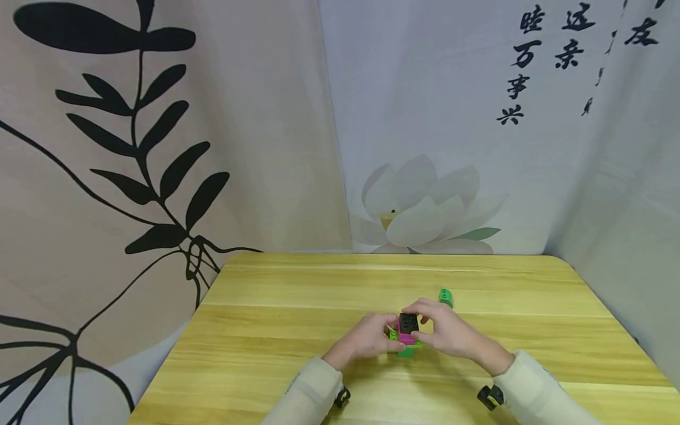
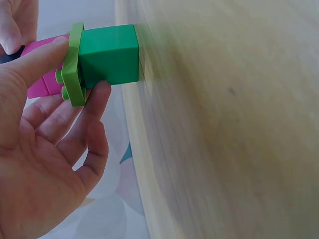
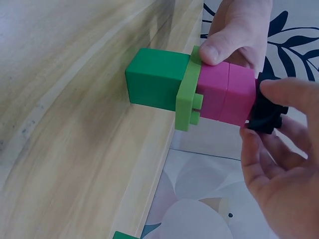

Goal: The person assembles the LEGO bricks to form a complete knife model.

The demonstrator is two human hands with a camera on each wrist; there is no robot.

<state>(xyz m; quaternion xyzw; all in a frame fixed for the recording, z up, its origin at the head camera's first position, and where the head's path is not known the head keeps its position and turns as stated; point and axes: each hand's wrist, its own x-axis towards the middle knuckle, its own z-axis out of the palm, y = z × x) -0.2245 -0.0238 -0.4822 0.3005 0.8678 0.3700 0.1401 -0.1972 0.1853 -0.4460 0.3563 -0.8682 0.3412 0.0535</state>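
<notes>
A stack of toy building blocks stands on the table between my two hands. At its base is a dark green block (image 3: 157, 77), then a wider light green plate (image 3: 187, 94) with studs showing at its ends. Two pink blocks (image 3: 227, 92) sit above the plate, and a black block (image 1: 408, 323) tops the stack. My left hand (image 1: 369, 339) grips the stack around the plate and lower pink block, thumb on one side and fingers on the other. With thumb and fingertips, my right hand (image 1: 446, 330) pinches the black block, which sits slightly tilted against the upper pink one.
A loose green block (image 1: 445, 297) lies on the wooden table (image 1: 297, 289) just beyond the right hand. Behind the table's far edge hangs a printed cloth (image 1: 265, 118) with leaves, a flower and writing. Both wrists wear small black devices (image 1: 490, 397).
</notes>
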